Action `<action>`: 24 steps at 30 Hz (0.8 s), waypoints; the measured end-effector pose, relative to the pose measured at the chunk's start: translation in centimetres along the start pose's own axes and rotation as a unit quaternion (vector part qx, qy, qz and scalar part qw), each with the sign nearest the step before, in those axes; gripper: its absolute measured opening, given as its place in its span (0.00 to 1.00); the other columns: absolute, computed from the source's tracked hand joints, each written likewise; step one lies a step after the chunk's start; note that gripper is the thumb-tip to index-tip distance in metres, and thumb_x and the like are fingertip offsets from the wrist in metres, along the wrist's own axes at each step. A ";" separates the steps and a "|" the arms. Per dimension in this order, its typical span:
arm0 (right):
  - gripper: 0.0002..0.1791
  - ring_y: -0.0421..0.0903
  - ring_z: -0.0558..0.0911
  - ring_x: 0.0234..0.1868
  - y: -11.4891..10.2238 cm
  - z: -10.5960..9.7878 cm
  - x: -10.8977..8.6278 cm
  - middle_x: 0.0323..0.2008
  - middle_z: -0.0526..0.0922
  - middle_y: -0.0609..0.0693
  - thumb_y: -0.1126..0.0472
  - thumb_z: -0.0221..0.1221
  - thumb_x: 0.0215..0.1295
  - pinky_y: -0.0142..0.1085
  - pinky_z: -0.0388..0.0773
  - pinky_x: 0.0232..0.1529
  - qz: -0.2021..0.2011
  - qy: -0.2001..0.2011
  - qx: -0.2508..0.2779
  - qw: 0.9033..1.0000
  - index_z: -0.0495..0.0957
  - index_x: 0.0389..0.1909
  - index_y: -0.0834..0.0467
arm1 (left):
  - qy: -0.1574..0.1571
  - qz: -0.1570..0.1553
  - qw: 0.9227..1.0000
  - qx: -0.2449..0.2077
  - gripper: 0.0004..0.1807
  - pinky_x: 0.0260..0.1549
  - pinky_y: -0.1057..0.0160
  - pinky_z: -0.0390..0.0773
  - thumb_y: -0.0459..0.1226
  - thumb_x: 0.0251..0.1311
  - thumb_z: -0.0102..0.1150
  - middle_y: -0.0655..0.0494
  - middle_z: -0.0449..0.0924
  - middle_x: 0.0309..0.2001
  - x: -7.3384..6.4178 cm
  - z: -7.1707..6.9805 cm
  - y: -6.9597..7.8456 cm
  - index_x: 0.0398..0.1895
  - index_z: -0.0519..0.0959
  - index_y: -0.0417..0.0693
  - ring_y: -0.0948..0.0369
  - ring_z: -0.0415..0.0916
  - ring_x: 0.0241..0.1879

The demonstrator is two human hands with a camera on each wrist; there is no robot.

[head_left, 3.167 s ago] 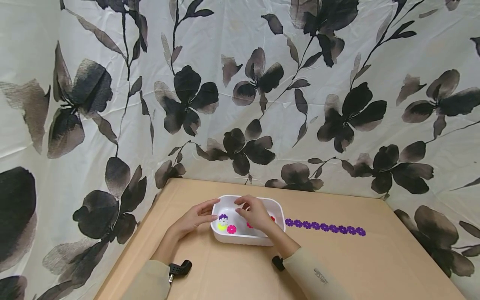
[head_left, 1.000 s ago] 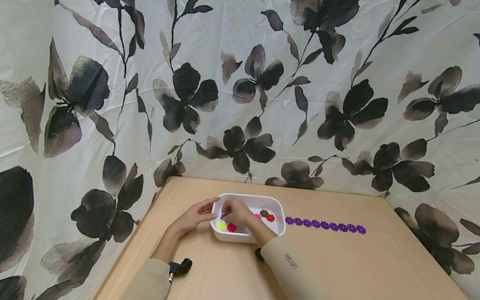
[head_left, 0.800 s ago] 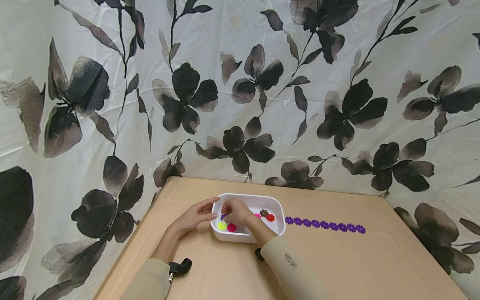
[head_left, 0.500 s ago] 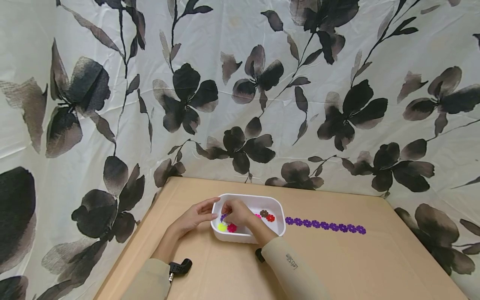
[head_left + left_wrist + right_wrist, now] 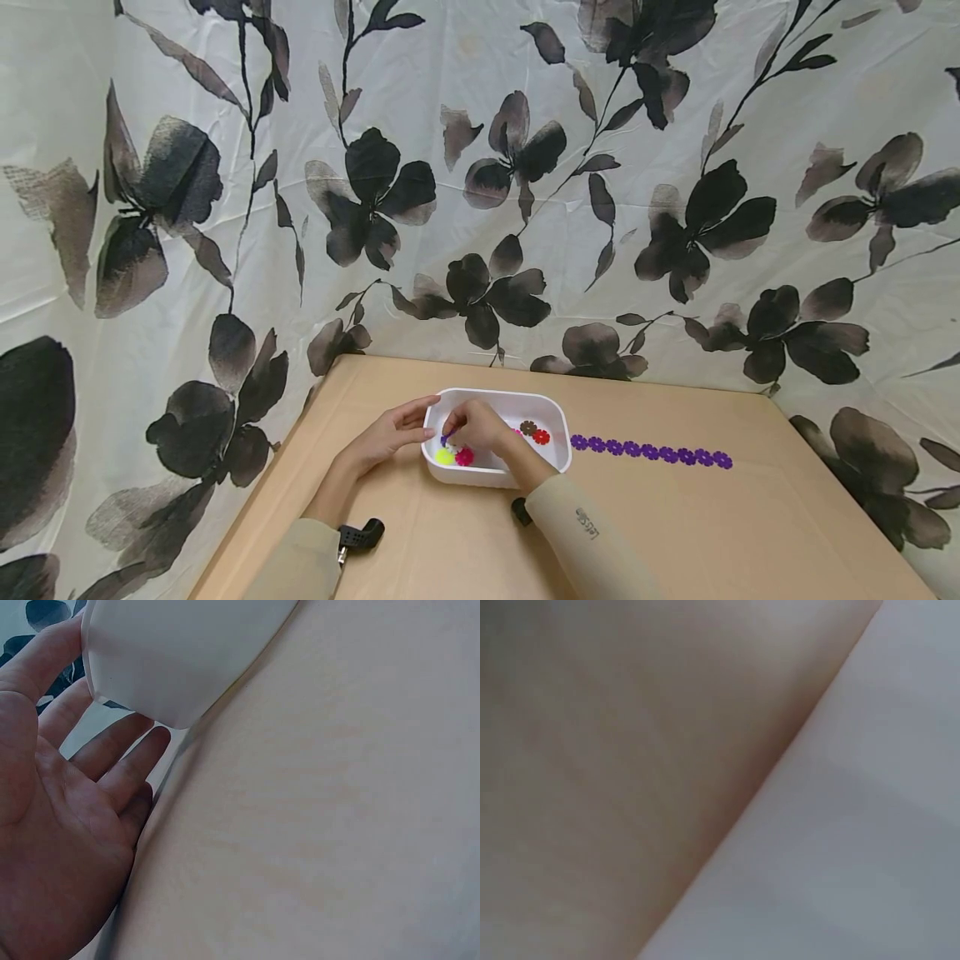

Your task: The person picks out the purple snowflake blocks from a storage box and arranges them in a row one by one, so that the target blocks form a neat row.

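In the head view a white plastic tub (image 5: 491,478) holds several flower-shaped discs. My right hand (image 5: 476,427) reaches into its left end, thumb and fingertips pinching a purple flower-shaped disc (image 5: 443,439) that is mostly hidden. Close under those fingers lie a yellow disc (image 5: 445,456) and a pink disc (image 5: 464,456). My left hand (image 5: 384,435) touches the tub's left end with extended fingers; the left wrist view shows the palm and loosely spread fingers against the tub wall (image 5: 165,667). The right wrist view has only the tub's wall and table surface, no hand.
A straight row of purple flower-shaped discs (image 5: 649,452) runs rightward from the tub on the tan table (image 5: 750,525). A brown disc (image 5: 528,427) and a red disc (image 5: 541,437) lie in the tub's right half. Floral cloth (image 5: 480,208) hangs behind the table.
My right hand has gone from above the tub's middle to its left end and down among the discs. The purple disc there has shifted at the fingertips. The left hand stays put.
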State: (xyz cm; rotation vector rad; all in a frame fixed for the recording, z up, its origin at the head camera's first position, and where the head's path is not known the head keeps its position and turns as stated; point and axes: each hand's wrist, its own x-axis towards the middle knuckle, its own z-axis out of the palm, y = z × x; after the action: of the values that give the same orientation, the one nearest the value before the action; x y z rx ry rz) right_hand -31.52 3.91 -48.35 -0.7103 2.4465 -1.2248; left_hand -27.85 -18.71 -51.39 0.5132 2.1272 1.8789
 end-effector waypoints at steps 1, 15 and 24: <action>0.05 0.40 0.76 0.29 0.0 0.0 0.0 0.26 0.85 0.49 0.77 0.68 0.58 0.26 0.76 0.31 0.000 0.002 0.003 1.000 0.87 0.33 0.66 | 0.001 0.000 1.000 0.001 0.38 0.66 0.67 0.76 0.39 0.69 0.67 0.44 0.63 0.79 0.0 0.0 0.0 0.80 0.63 0.50 0.44 0.64 0.77; 0.08 0.40 0.80 0.33 0.4 -0.3 0.1 0.36 0.89 0.57 0.77 0.66 0.60 0.27 0.79 0.33 -0.016 0.024 0.058 0.998 0.88 0.40 0.67 | -0.004 0.012 1.000 -0.002 0.37 0.67 0.64 0.76 0.38 0.70 0.66 0.42 0.64 0.78 0.0 0.1 -0.2 0.80 0.63 0.49 0.43 0.64 0.76; 0.09 0.42 0.83 0.37 0.0 -2.4 -1.7 0.40 0.90 0.55 0.73 0.68 0.63 0.30 0.84 0.42 -0.071 0.060 0.038 0.995 0.89 0.44 0.63 | 0.003 0.003 1.000 0.003 0.38 0.68 0.64 0.75 0.40 0.70 0.66 0.45 0.64 0.78 -0.1 0.1 0.0 0.80 0.63 0.51 0.45 0.64 0.77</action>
State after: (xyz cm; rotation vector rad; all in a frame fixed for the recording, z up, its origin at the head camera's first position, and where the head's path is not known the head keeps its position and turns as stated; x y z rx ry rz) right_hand -31.27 6.50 -46.85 -0.8231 2.4655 -1.4446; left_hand -27.73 -18.60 -51.37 0.5160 2.1376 1.8795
